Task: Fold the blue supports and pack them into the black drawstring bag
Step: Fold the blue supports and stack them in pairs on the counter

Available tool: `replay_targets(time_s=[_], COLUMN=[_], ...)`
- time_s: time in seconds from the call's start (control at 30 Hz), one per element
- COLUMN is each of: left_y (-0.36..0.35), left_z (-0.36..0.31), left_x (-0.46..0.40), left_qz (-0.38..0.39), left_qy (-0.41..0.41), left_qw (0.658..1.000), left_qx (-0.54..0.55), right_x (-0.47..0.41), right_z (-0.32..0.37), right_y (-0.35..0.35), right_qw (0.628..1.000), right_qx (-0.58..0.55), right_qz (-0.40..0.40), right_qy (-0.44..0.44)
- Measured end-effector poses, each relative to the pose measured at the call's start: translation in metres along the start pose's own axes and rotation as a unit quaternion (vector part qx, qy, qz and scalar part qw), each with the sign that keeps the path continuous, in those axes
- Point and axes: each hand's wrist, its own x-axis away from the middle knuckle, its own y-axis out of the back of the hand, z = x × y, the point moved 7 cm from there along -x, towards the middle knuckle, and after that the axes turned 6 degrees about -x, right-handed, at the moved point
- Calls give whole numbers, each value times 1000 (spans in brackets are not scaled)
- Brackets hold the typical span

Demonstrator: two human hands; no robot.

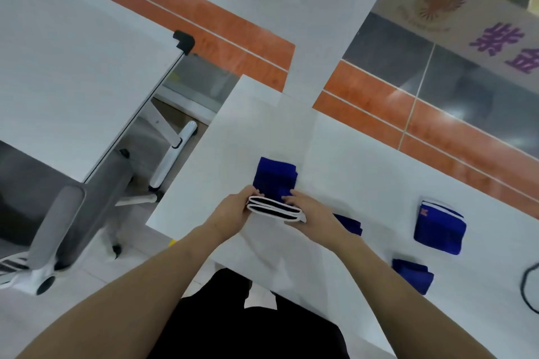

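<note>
A blue support (274, 177) with white-and-black edging lies folded on the white table (364, 160), its layered edge facing me. My left hand (233, 211) pinches the left end of that edge. My right hand (310, 208) grips the right end, fingers over the blue cloth. Three more folded blue supports lie to the right: one (439, 227) with a white edge, one (412, 274) near the front edge, and one (351, 223) partly hidden behind my right wrist. Only a black cord (526, 285) at the right frame edge shows; the bag itself is out of view.
A second white table (73, 67) stands to the left across a gap. A grey office chair (73, 218) sits in that gap. Orange and grey floor tiles (437, 125) lie beyond the table's far edge.
</note>
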Motion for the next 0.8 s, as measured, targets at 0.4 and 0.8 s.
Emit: replay_targets(time_s=[0.4,0.8], left_y=[10,12], left_z=[-13,-25], left_x=[-37,-50], left_qz=[-100,-168], left_qy=[81,88], left_qw=[983,958], left_qx=[133,-214], right_x=[-36,-43], right_z=[-14,-10], right_y=[23,34], right_qw=[941,943], right_qx=[-197,-45], right_qz=[-189,-256], right_qy=[-199,-205])
